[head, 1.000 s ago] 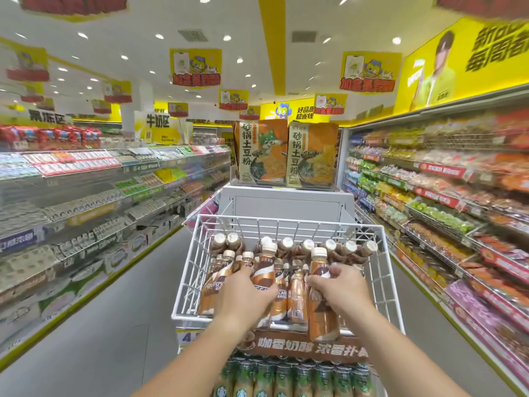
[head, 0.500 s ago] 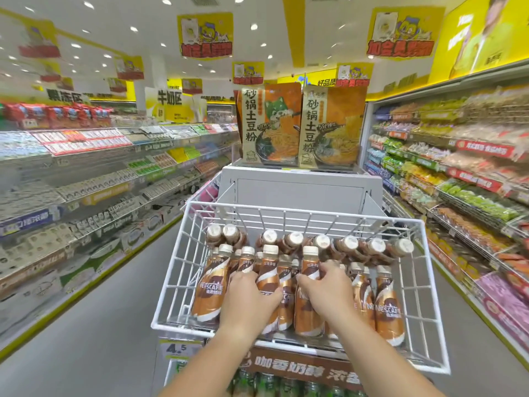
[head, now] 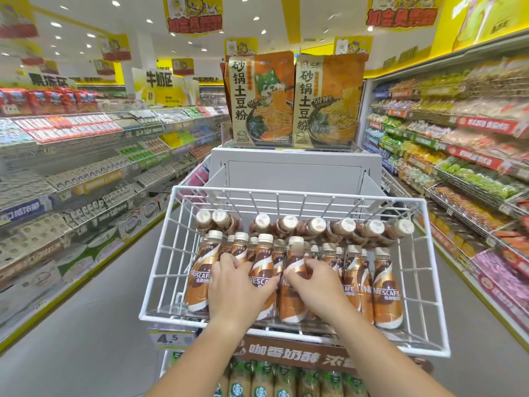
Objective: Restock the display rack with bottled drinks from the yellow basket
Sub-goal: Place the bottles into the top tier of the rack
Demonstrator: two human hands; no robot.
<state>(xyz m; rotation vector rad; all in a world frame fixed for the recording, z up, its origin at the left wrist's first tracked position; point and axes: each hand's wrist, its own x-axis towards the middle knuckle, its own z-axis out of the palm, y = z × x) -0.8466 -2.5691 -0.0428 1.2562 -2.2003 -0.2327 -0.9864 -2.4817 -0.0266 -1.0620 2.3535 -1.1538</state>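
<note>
Shop shelves run down both sides. At the front edge of the rack, the left hand holds a brown bottle and the right hand holds the next bottle. Best to stand them straight, labels out.

I see the white wire rack shelf, brown coffee bottles standing upright across its front, a back row of bottles lying on their sides, caps toward me
</note>
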